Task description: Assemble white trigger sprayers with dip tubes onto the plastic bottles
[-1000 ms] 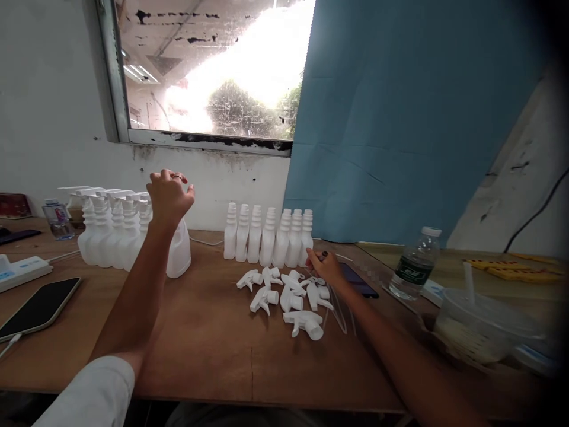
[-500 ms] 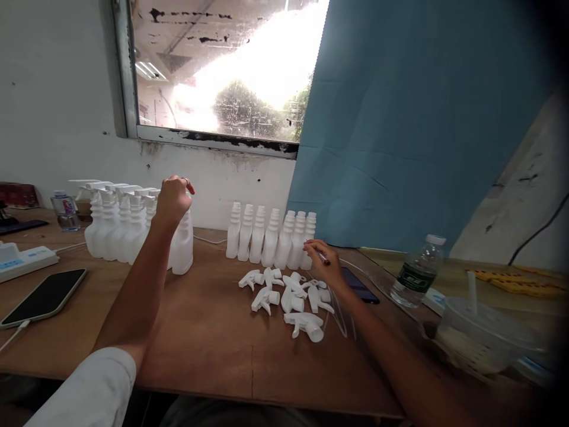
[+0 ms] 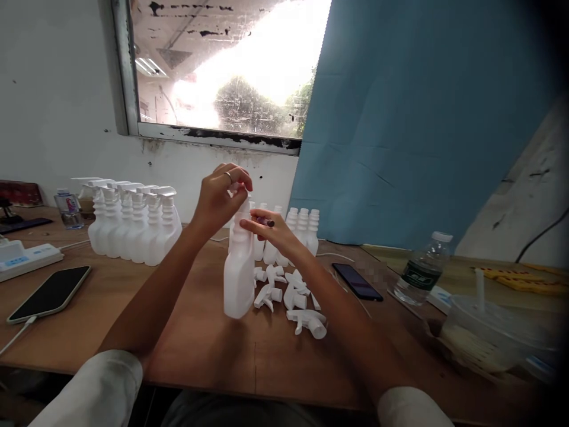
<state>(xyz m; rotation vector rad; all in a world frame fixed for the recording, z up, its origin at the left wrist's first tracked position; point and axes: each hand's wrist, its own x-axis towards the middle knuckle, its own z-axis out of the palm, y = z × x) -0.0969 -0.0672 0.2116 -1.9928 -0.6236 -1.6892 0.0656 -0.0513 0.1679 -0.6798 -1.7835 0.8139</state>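
Observation:
A white plastic spray bottle (image 3: 240, 279) hangs tilted slightly in front of me, its shadow falling on the table below. My left hand (image 3: 224, 190) is closed around its top, hiding most of what is there. My right hand (image 3: 273, 228) touches the bottle's neck with its fingertips and grips a dark pen (image 3: 265, 222). To the right of the bottle lie several loose white trigger sprayers (image 3: 306, 320). Behind my right hand stands a row of white bottles without sprayers (image 3: 303, 228). On the left is a row of bottles with sprayers fitted (image 3: 137, 228).
A phone (image 3: 51, 293) on a cable and a white power strip (image 3: 31, 261) lie at left. Another phone (image 3: 358, 281), a water bottle (image 3: 422, 270) and a lidded plastic cup (image 3: 480, 338) with a straw are on the right. A blue cloth (image 3: 400, 118) covers the wall behind.
My left hand has carried the bottle from the end of the left row to the middle. My right hand has moved left from the bare bottles to its neck.

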